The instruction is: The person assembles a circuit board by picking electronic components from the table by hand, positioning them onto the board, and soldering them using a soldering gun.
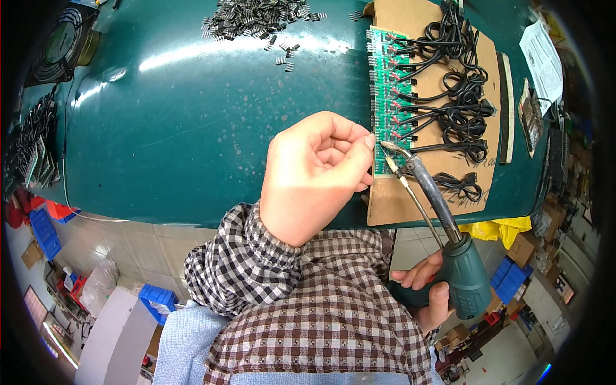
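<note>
One soldering iron (443,224) gripped in right hand (428,292), tip just beside left hand (317,173) fingers (359,151), curled shut, contents hidden. One green circuit-board strip (388,90) on cardboard (385,199), beyond fingers. Two hands on green worktop (192,128).

The dark green surface (192,122) carries a cardboard sheet (391,199), a heap of small black parts (253,18) and a fan (61,42).

Brown-and-white checked sleeves (269,269), gathered cuffs, bare hands.
</note>
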Action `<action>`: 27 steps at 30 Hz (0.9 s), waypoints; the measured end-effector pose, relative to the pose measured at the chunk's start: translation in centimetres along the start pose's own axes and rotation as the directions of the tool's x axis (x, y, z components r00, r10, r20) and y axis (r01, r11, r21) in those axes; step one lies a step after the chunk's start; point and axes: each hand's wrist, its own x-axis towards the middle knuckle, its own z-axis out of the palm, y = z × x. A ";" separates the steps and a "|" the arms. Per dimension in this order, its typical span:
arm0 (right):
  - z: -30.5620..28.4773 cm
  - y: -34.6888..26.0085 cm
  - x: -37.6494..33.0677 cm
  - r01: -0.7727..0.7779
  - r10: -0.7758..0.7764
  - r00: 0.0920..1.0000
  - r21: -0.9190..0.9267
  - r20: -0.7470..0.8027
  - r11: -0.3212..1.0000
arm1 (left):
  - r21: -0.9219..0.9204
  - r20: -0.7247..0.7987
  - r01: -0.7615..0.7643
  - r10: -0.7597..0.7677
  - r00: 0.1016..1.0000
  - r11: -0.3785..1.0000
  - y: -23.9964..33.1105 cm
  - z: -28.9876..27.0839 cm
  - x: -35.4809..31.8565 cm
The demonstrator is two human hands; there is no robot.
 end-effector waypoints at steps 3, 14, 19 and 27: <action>0.2 -0.3 0.0 -0.008 0.008 1.000 -0.008 0.005 1.000 | -0.004 -0.006 -0.004 0.004 1.000 1.000 0.0 -0.2 -0.1; -0.1 0.2 0.5 0.112 -0.112 0.994 0.048 -0.003 0.993 | 0.004 -0.012 0.013 -0.013 1.000 1.000 0.1 0.0 -0.1; 0.1 0.1 1.7 0.201 -0.200 0.980 0.102 -0.023 0.974 | 0.019 -0.006 0.042 -0.042 0.999 0.999 0.2 -0.1 -0.1; -0.7 -0.2 3.2 0.201 -0.207 0.978 0.190 0.009 0.961 | 0.173 -0.091 -0.101 0.118 0.989 0.980 1.2 -0.5 -0.3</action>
